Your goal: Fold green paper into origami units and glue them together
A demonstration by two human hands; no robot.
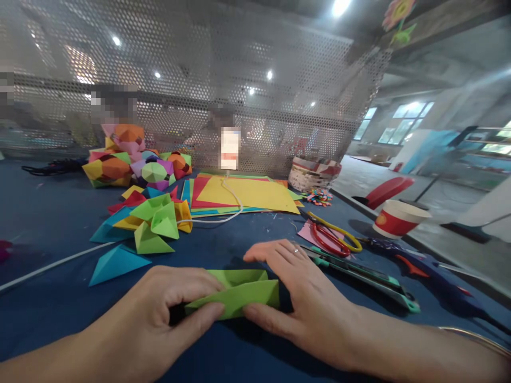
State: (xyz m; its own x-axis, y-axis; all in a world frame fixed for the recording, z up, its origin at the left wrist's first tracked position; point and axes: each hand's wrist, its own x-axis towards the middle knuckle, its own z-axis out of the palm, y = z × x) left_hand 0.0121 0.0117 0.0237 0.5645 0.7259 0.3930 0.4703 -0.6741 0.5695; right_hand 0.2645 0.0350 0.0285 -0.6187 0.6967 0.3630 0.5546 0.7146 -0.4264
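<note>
A folded piece of green paper (251,295) is held just above the dark blue tabletop, its upper edge gaping like a shallow pocket. My left hand (171,303) pinches its left end, thumb on the near face and fingers over the far side. At the right end, my right hand (295,298) has its thumb against the near face, while its fingers stretch out apart over the far side without wrapping round the paper. Beyond my left hand lie a blue folded paper piece (117,263) and a pile of green folded pieces (155,223) with other colours.
Yellow paper sheets (251,194) top a coloured stack at the back. Finished paper balls (107,167) sit at back left. On the right are red-handled scissors (329,239), a green cutter (367,276), a glue gun (435,282) and a paper cup (399,219). A white cable (211,220) crosses the table.
</note>
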